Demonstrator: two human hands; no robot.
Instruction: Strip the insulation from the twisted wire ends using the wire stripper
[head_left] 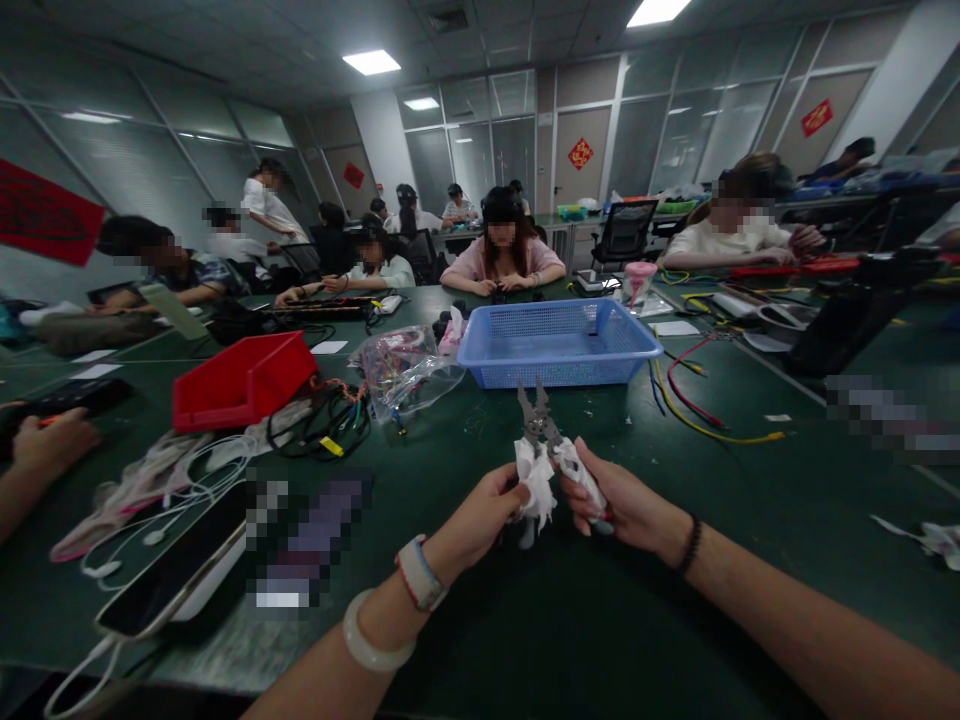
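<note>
Both my hands hold a pair of metal pliers upright over the green table, jaws open and pointing away from me. Its handles are wrapped in white tissue. My left hand is closed around the left wrapped handle. My right hand grips the right wrapped handle. A watch and a pale bangle sit on my left wrist, a dark bead band on my right.
A blue mesh basket stands just beyond the pliers. A red bin, tangled cables and a plastic bag of wires lie to the left. Red and yellow wires trail right. A phone lies near left. Several people sit around the table.
</note>
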